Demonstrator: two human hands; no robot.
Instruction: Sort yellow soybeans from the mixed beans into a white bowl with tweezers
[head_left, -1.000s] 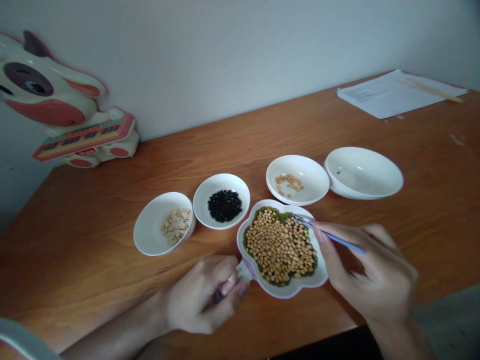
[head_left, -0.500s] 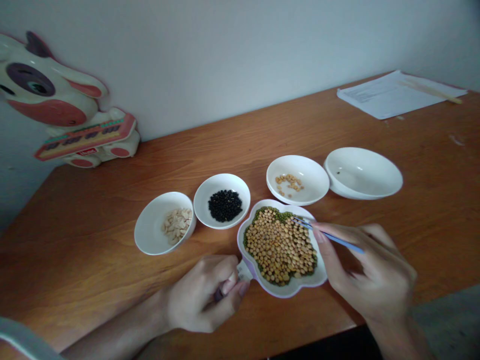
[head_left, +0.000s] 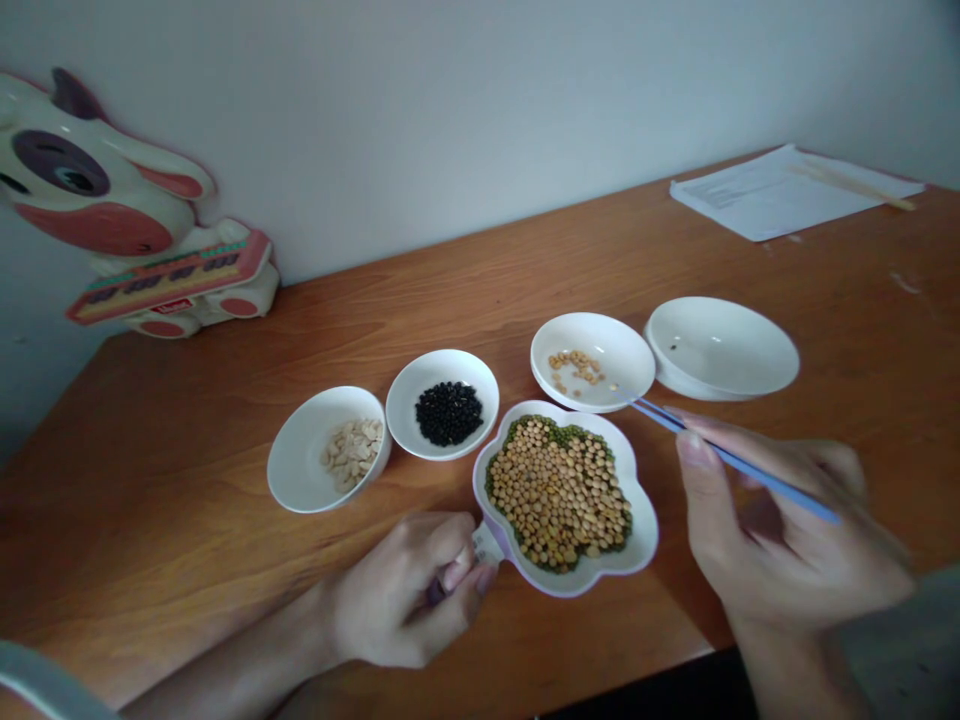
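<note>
Head cam: pinching blue tweezers [head_left: 739, 459] in R hand [head_left: 787, 530], tips at rim of yellow-bean bowl [head_left: 630, 352]; gripping bean pan [head_left: 645, 545] by handle w/ closed L hand [head_left: 409, 590], pan btwn hands. Can't read pan's handle label [head_left: 484, 543], toy cow's [head_left: 97, 190] red tag [head_left: 172, 306] or sheets [head_left: 772, 198] on desk [head_left: 465, 285], far R.

The person's bare left hand [head_left: 397, 590] is closed in a firm grip, back upward and knuckles raised. Its index finger [head_left: 448, 537] curls over, while the left thumb [head_left: 450, 615] lies along the near side, its tip just below the curled fingers. Behind that hand, the left forearm [head_left: 255, 635] slants back toward the body, the left wrist [head_left: 334, 615] nearly straight. Well apart, the right hand [head_left: 787, 540] forms a pinch: right thumb [head_left: 709, 500] stretched forward, right index finger [head_left: 739, 435] opposite it, the other fingers folded behind. The right wrist [head_left: 784, 640] lies below the palm.
</note>
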